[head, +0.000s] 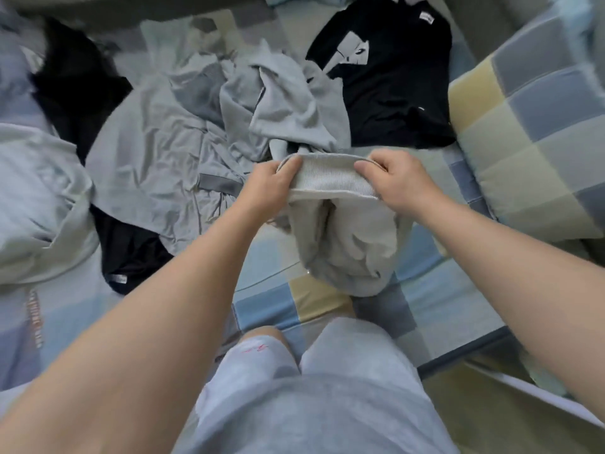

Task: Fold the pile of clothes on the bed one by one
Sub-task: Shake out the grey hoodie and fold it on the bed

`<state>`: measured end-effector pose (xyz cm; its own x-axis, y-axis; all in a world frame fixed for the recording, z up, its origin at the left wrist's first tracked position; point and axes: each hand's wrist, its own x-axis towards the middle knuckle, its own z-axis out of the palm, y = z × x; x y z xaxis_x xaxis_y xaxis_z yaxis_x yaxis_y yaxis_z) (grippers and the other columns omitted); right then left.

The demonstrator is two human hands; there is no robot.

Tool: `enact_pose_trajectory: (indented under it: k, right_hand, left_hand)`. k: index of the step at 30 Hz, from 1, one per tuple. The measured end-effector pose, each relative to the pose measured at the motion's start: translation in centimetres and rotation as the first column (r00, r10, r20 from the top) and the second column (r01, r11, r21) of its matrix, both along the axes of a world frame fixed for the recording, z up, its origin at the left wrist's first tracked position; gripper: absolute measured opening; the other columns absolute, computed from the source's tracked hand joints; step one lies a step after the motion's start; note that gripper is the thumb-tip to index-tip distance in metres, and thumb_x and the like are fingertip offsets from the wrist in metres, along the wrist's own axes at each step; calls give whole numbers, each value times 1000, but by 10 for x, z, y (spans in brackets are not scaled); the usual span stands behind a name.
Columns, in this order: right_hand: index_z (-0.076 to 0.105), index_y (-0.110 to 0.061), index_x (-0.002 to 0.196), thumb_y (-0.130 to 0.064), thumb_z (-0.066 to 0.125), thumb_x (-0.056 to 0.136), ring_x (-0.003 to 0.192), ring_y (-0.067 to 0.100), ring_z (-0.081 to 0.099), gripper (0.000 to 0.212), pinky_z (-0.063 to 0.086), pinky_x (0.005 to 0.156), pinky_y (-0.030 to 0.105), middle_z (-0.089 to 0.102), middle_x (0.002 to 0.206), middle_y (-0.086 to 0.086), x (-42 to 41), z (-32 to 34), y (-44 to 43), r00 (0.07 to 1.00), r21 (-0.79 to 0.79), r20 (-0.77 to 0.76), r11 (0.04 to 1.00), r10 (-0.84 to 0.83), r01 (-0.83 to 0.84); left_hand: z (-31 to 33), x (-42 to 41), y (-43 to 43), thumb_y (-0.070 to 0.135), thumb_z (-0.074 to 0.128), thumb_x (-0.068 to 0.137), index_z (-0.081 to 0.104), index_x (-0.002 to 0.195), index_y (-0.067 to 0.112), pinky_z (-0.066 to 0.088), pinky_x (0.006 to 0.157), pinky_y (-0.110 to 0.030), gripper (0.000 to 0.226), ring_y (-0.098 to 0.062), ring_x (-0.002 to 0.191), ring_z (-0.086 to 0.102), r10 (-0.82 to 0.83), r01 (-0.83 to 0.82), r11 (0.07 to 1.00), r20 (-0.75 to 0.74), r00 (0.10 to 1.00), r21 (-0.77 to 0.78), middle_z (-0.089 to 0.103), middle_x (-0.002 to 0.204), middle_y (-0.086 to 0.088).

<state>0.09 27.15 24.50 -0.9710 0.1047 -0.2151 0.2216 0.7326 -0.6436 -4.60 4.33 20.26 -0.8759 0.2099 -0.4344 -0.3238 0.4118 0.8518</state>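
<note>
A light grey garment point(343, 244) hangs over the bed by its ribbed waistband point(330, 178). My left hand point(268, 188) grips the waistband's left end and my right hand point(399, 181) grips its right end, stretching the band flat between them. The garment's bunched lower part touches the checked bedsheet point(271, 303). Behind my hands lies a pile of rumpled grey clothes point(183, 139). A black T-shirt with a grey print point(389, 80) lies at the back right.
A black garment point(127, 247) pokes out under the grey pile, and another dark one point(75, 80) lies at the back left. A pale sweatshirt point(36, 198) sits at the left. A checked pillow point(537, 126) fills the right. The bed edge point(465, 355) runs at lower right.
</note>
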Motion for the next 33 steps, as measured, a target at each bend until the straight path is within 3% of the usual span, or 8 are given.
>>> enact_pose_trajectory:
  k: [4,8,14,18,22,27,29,33]
  right_hand:
    - [61,-19,72,-54,81,75,57,0,48,40,38,54,18,55,65,-9,11,56,-40,987,-35,77,990,138,-136]
    - [61,-20,75,-49,84,73,60,4,49,37,40,60,27,58,68,-4,42,84,-54,982,51,55,982,179,-181]
    - [66,-24,85,-53,83,69,69,10,57,38,45,66,29,65,75,-6,121,120,-45,985,65,-49,984,168,-164]
    - [66,-23,98,-34,74,83,85,23,63,21,52,74,38,67,84,-4,168,156,-38,967,284,-123,941,224,-182]
    - [57,-16,84,-23,62,86,81,36,58,8,53,71,47,61,79,7,193,202,-31,971,327,-191,942,146,-77]
    - [48,-13,70,-10,53,85,79,38,54,16,47,65,43,52,74,7,211,242,-11,990,356,-141,934,28,24]
    - [55,-8,74,-9,53,86,81,36,58,13,45,65,40,57,73,9,215,249,-6,998,302,-59,952,-25,42]
    - [64,-7,78,-9,66,93,63,5,54,15,39,65,31,58,69,-1,217,276,-37,986,-143,-152,985,72,-94]
  left_hand:
    - [39,17,-49,64,51,86,57,85,17,35,54,-28,47,-15,63,45,87,-88,990,14,996,110,46,75,-4]
    - [74,30,-63,56,51,94,54,82,18,28,41,-22,40,-14,44,37,108,-96,981,-67,992,167,41,58,4]
    - [144,89,-52,47,50,102,58,82,20,37,63,-33,35,-19,67,46,119,-51,970,-281,952,238,49,77,-6]
    - [211,144,-45,42,50,104,61,84,16,40,66,-32,34,-18,70,47,186,-65,947,-371,910,314,51,77,-5]
    - [287,188,-53,37,49,105,58,85,12,35,65,-30,33,-17,72,43,329,-164,909,-418,847,383,46,78,-7]
    - [358,214,-89,35,51,105,53,76,13,36,57,-25,37,-8,59,40,427,-260,889,-480,767,376,44,65,5]
    - [372,219,-105,36,50,104,52,78,11,33,54,-26,37,-9,58,37,453,-296,886,-521,724,358,40,65,3]
    - [378,217,-148,33,49,104,39,67,19,29,56,-30,41,-7,53,30,490,-432,864,-629,604,259,32,59,9]
